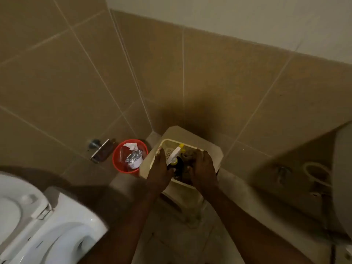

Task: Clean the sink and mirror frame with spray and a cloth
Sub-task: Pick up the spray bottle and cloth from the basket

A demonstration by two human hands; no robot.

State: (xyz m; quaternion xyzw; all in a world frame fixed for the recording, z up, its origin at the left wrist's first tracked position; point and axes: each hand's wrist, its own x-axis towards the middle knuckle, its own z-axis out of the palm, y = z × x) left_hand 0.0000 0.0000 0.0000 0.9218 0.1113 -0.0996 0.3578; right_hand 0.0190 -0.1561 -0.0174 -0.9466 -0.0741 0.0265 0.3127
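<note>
- Room: bathroom corner, dim light. Brown tiled walls [219,77] with pale grout lines meet behind the basket; white paint above the tile. Floor tiles below look dull and scuffed.
- Toilet [47,225]: white, seat down, well to the left of the basket and nearer the camera.
- Sink [342,178]: only a pale curved underside shows, at the frame edge well right of the basket, pipework under it. Mirror frame not in view. Judgement: cleaning not yet begun; this is the fetch-supplies step.
- Stool [192,134]: cream, in the corner, serves as a raised stand so the basket sits off the floor.
- Basket [163,142]: cream plastic, on the stool top, holds the cleaning kit together.
- Bin [119,164]: red, on the floor just left of the basket, holding paper and a foil wrapper.
- Paper holder [100,151]: metal, on the wall left of the bin, further left of the basket.
- Left hand [161,168]: fingers lie along the basket's left rim; likely steadying it. Clasped or merely resting: cannot tell.
- Right hand [202,168]: reaches into the basket's right half over a dark crumpled mass, possibly the cloth; grasp not visible, cannot tell.
- Spray bottle [176,154]: white trigger head, yellow tip, dark body, inside the basket between the two hands, untouched as far as shown.
</note>
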